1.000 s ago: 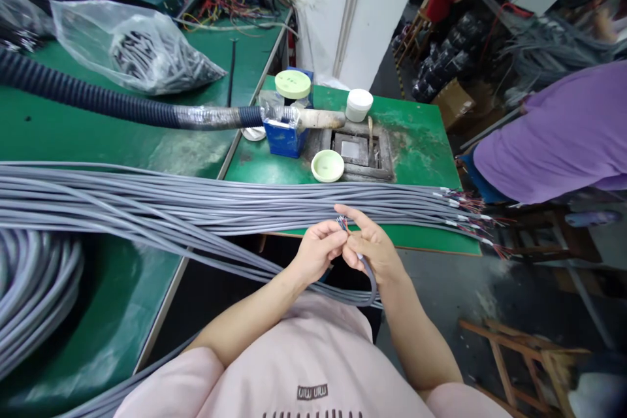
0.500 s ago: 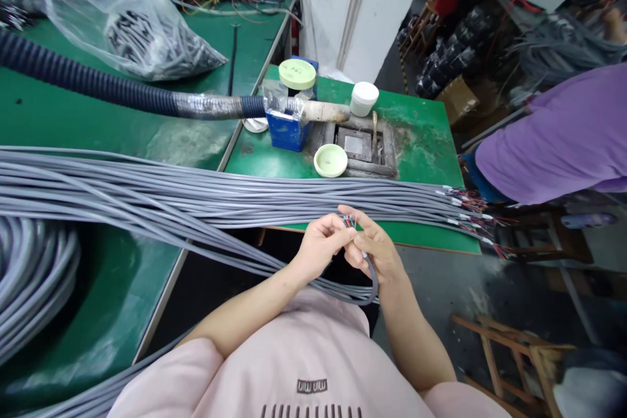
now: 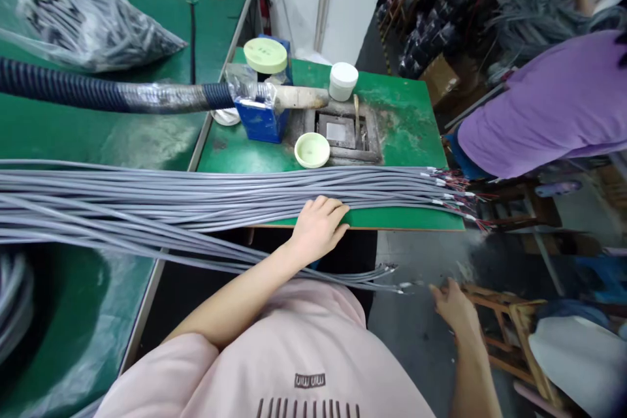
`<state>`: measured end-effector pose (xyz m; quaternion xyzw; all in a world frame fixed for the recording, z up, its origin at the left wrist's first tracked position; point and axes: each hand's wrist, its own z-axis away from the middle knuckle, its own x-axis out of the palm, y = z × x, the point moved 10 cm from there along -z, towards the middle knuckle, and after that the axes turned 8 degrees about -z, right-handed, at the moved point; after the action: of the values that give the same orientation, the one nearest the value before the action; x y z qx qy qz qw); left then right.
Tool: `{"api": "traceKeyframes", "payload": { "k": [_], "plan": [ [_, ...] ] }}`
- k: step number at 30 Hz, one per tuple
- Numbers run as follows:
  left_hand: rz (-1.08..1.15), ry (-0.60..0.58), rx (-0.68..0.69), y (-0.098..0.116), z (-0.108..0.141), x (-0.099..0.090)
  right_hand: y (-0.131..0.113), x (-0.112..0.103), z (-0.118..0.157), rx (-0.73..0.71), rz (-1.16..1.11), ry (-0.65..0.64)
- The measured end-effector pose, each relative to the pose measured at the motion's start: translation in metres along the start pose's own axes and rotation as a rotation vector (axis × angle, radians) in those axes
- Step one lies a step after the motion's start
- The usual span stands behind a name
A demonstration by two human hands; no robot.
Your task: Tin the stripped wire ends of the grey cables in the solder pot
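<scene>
grey cable ends (image 3: 392,276) are trailing loose below the bench (image 3: 406,219) edge, with neither hand gripping them; the left hand (image 3: 318,230) is resting open on the cable bundle (image 3: 196,199), and the right hand (image 3: 453,307) is hanging open above the floor (image 3: 416,353).

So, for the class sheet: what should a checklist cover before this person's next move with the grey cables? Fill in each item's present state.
Left hand resting on the grey cables: ok.
Right hand empty, away from the cables: ok.
Stripped ends fanned out together past the bench edge: ok.
Loose ends dangling below the bench front, unsupported: not ok.
Metal tray temperature: cannot tell.
</scene>
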<state>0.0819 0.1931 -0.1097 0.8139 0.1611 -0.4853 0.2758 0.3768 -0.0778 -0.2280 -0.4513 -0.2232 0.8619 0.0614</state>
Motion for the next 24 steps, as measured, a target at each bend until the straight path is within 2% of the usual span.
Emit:
{"api": "traceKeyframes", "payload": {
  "k": [1, 3, 6, 8, 9, 11, 12, 14, 16, 18, 20, 21, 22, 23, 24],
  "plan": [
    [-0.054, -0.033, 0.004, 0.003, -0.003, 0.005, 0.003, 0.009, 0.0, 0.0, 0.038, -0.021],
    [-0.116, -0.082, 0.011, 0.008, -0.008, 0.012, -0.014, 0.044, 0.01, -0.086, -0.089, -0.192],
    [-0.13, -0.141, 0.017, 0.014, -0.013, 0.022, -0.069, 0.1, 0.049, -0.246, -0.35, -0.511],
    [-0.111, -0.176, 0.037, 0.019, -0.015, 0.028, -0.105, 0.137, 0.081, -0.286, -0.465, -0.779],
    [-0.088, -0.189, 0.047, 0.022, -0.015, 0.03, -0.121, 0.151, 0.094, -0.287, -0.515, -0.89],
    [0.008, -0.204, 0.052, 0.025, -0.013, 0.029, -0.148, 0.161, 0.105, -0.28, -0.659, -0.988],
    [0.081, -0.204, 0.046, 0.025, -0.011, 0.027, -0.159, 0.158, 0.102, -0.281, -0.754, -0.985],
    [0.248, -0.195, 0.044, 0.026, -0.005, 0.022, -0.176, 0.133, 0.082, -0.3, -0.984, -0.851],
    [0.386, -0.202, 0.067, 0.03, 0.002, 0.018, -0.179, 0.086, 0.052, -0.334, -1.222, -0.568],
    [0.449, -0.241, 0.094, 0.034, 0.009, 0.02, -0.17, 0.03, 0.031, -0.396, -1.4, -0.227],
    [0.464, -0.29, 0.099, 0.037, 0.015, 0.024, -0.165, -0.02, 0.032, -0.553, -1.445, 0.046],
    [0.482, -0.302, 0.091, 0.038, 0.016, 0.025, -0.168, -0.036, 0.041, -0.652, -1.391, 0.122],
    [0.526, -0.303, 0.071, 0.039, 0.016, 0.024, -0.176, -0.043, 0.052, -0.745, -1.28, 0.131],
    [0.601, -0.294, 0.036, 0.038, 0.015, 0.022, -0.189, -0.038, 0.066, -0.817, -1.118, 0.072],
    [0.7, -0.276, -0.015, 0.036, 0.012, 0.02, -0.202, -0.021, 0.08, -0.861, -0.924, -0.039]
  ]
}}
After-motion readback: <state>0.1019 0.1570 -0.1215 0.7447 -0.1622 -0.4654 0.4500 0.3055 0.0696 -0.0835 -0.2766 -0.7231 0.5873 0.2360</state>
